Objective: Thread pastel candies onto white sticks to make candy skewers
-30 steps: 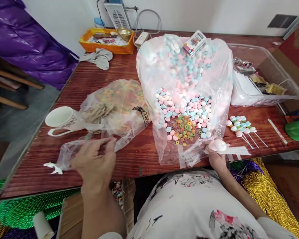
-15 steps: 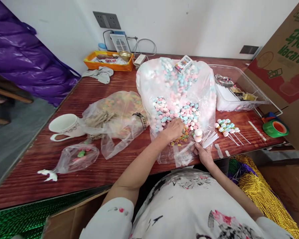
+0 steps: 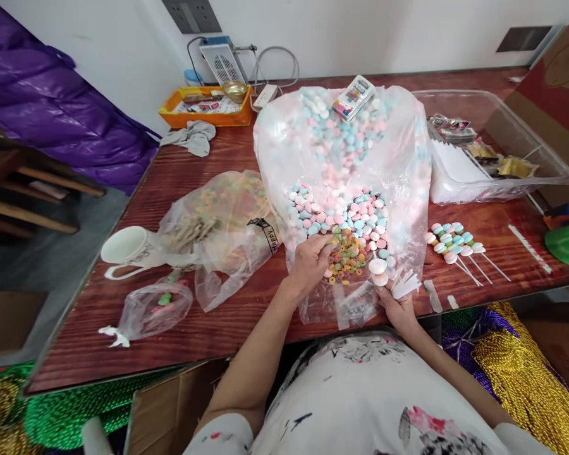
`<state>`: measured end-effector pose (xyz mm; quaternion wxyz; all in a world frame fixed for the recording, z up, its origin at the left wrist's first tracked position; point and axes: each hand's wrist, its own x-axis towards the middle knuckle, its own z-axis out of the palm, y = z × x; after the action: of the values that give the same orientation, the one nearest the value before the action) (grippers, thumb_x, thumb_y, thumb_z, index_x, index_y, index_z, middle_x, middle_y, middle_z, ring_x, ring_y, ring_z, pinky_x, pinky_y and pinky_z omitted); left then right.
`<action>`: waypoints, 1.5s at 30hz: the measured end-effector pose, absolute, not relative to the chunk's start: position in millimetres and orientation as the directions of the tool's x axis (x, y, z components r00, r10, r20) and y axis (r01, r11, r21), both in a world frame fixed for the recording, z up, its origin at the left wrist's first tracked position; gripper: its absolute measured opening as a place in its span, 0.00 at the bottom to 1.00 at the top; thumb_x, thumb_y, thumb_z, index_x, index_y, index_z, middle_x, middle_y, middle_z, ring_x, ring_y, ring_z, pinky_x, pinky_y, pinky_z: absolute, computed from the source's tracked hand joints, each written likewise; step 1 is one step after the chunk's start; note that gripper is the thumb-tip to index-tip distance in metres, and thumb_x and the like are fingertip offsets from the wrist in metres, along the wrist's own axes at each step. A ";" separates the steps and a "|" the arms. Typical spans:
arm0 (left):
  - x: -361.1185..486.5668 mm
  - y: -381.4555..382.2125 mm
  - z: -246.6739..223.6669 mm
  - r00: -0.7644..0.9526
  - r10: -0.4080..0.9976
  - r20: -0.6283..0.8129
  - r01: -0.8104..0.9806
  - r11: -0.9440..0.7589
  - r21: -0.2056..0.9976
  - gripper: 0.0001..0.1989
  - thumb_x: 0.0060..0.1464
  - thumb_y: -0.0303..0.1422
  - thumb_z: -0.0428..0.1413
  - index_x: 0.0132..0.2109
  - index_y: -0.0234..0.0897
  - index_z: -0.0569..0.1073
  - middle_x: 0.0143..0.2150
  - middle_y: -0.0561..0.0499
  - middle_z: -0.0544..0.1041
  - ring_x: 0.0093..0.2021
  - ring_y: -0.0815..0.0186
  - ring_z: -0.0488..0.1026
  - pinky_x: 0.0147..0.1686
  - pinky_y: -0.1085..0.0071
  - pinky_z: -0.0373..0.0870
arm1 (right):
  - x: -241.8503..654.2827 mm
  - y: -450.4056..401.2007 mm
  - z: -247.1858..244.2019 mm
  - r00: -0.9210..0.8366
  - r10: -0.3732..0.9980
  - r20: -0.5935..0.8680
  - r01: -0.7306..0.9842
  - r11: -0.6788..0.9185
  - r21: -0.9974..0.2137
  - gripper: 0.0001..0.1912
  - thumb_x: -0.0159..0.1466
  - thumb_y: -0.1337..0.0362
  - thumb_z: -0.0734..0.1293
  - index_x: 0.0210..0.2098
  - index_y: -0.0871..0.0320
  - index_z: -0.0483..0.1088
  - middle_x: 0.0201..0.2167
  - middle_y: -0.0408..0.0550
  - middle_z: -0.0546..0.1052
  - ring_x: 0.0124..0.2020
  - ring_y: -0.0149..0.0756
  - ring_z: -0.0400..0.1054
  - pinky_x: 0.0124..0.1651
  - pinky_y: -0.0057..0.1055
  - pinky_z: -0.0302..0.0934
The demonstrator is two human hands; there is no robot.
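My left hand (image 3: 310,260) is closed in a pinch at the left edge of a pile of small ring-shaped candies (image 3: 346,259); whatever its fingertips hold is hidden. Above that pile, pink, blue and white candies (image 3: 360,215) spill from a large clear plastic bag (image 3: 408,142). Close to the table's front edge, my right hand (image 3: 398,311) is shut on a candy stick topped with white candies (image 3: 378,270). White paper strips (image 3: 405,284) fan out from the same hand. Finished-looking candy sticks (image 3: 458,243) with pastel candies lie to its right.
A mug (image 3: 128,248) and tied bags (image 3: 218,221) of candy are on the left. Behind are an orange tray (image 3: 206,117) and a small pack (image 3: 354,98) on the large bag. A clear plastic bin (image 3: 497,183) and green tape (image 3: 566,243) stand right.
My left hand has drawn back to the left, uncovering more of the ring candies. My right hand keeps its hold on the candy stick and strips. The view has shifted slightly.
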<state>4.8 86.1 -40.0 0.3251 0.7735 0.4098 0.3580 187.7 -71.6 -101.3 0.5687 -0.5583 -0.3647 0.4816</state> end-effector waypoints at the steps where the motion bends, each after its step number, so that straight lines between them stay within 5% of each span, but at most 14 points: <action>1: 5.5 83.9 -39.2 0.357 0.908 0.218 0.330 -0.341 0.880 0.14 0.59 0.35 0.56 0.49 0.37 0.78 0.37 0.47 0.80 0.38 0.64 0.76 0.39 0.67 0.73 | 187.5 -71.5 -100.5 0.273 0.956 -0.102 -0.098 -0.078 -0.992 0.20 0.64 0.48 0.67 0.24 0.56 0.69 0.20 0.42 0.65 0.23 0.31 0.54 0.26 0.30 0.50; 3: 8.5 78.3 -34.1 0.303 0.953 0.025 0.112 -0.062 0.992 0.17 0.55 0.38 0.60 0.49 0.35 0.78 0.31 0.49 0.80 0.29 0.66 0.75 0.30 0.69 0.73 | 187.0 -70.3 -96.3 0.255 0.965 -0.057 0.004 -0.060 -0.998 0.20 0.65 0.50 0.66 0.23 0.55 0.67 0.20 0.41 0.64 0.23 0.31 0.54 0.28 0.31 0.51; 5: 11.7 71.0 -26.0 0.308 0.943 -0.123 -0.118 0.166 0.979 0.19 0.49 0.40 0.65 0.46 0.35 0.80 0.28 0.50 0.79 0.24 0.68 0.74 0.24 0.71 0.71 | 186.3 -68.3 -88.7 0.198 0.980 -0.018 0.108 -0.040 -0.993 0.21 0.67 0.53 0.64 0.21 0.55 0.65 0.20 0.41 0.63 0.23 0.31 0.54 0.29 0.31 0.50; 10: 15.4 51.9 -12.8 0.286 0.943 -0.169 -0.375 0.273 0.886 0.15 0.39 0.36 0.71 0.37 0.39 0.83 0.26 0.51 0.80 0.22 0.70 0.72 0.20 0.75 0.67 | 184.3 -63.1 -67.0 0.102 0.994 0.037 0.220 0.013 -0.975 0.22 0.68 0.55 0.62 0.20 0.56 0.62 0.18 0.39 0.60 0.22 0.29 0.50 0.27 0.29 0.47; 13: 14.0 42.9 -16.9 0.199 0.977 -0.070 -0.369 0.141 0.919 0.12 0.38 0.35 0.72 0.35 0.42 0.83 0.31 0.51 0.82 0.25 0.70 0.74 0.26 0.72 0.72 | 182.8 -63.4 -61.4 0.077 0.994 0.077 0.252 0.055 -0.966 0.21 0.68 0.56 0.63 0.21 0.57 0.63 0.18 0.39 0.60 0.22 0.28 0.49 0.26 0.28 0.47; 17: 8.6 33.9 -23.3 0.085 0.968 0.236 -0.258 -0.207 0.944 0.08 0.42 0.31 0.71 0.34 0.43 0.84 0.36 0.50 0.83 0.38 0.64 0.79 0.43 0.67 0.76 | 179.6 -70.3 -61.1 0.091 0.989 0.118 0.274 0.089 -0.958 0.22 0.69 0.56 0.61 0.21 0.57 0.61 0.18 0.39 0.59 0.22 0.28 0.50 0.25 0.28 0.48; 24: 0.0 22.5 -20.5 0.141 0.863 0.484 -0.051 -0.482 0.874 0.07 0.49 0.28 0.67 0.38 0.43 0.83 0.38 0.49 0.84 0.41 0.63 0.81 0.44 0.66 0.78 | 175.2 -80.5 -66.1 0.071 0.988 0.136 0.269 0.112 -0.957 0.21 0.71 0.58 0.61 0.21 0.56 0.60 0.19 0.40 0.61 0.22 0.30 0.54 0.26 0.29 0.50; 34: -0.7 24.1 -26.6 0.176 0.959 0.222 -0.072 -0.213 0.974 0.06 0.52 0.33 0.65 0.38 0.41 0.84 0.38 0.48 0.83 0.40 0.63 0.79 0.45 0.67 0.76 | 184.6 -70.5 -68.0 0.001 0.977 0.215 0.317 0.204 -0.926 0.15 0.70 0.65 0.60 0.26 0.57 0.69 0.20 0.39 0.63 0.22 0.28 0.51 0.27 0.27 0.51; 40: 8.5 26.9 -35.6 0.196 0.980 -0.031 -0.274 0.085 0.958 0.09 0.47 0.36 0.68 0.37 0.40 0.84 0.34 0.50 0.81 0.30 0.70 0.74 0.31 0.75 0.73 | 191.4 -74.2 -72.4 -0.004 0.983 0.185 0.336 0.175 -0.926 0.14 0.69 0.67 0.59 0.28 0.58 0.69 0.21 0.40 0.65 0.22 0.28 0.52 0.27 0.26 0.52; 45: 12.8 28.8 -35.8 0.199 0.976 -0.090 -0.322 0.152 0.934 0.09 0.46 0.37 0.69 0.36 0.41 0.84 0.32 0.52 0.80 0.28 0.72 0.72 0.29 0.76 0.71 | 195.8 -78.2 -74.1 -0.007 0.985 0.173 0.342 0.165 -0.925 0.14 0.69 0.67 0.59 0.27 0.58 0.68 0.21 0.40 0.65 0.22 0.28 0.52 0.28 0.26 0.51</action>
<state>12.8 28.8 -35.8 0.6511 0.4192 0.3899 0.4983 195.8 -78.2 -74.1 0.4527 -0.5400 -0.6144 0.3550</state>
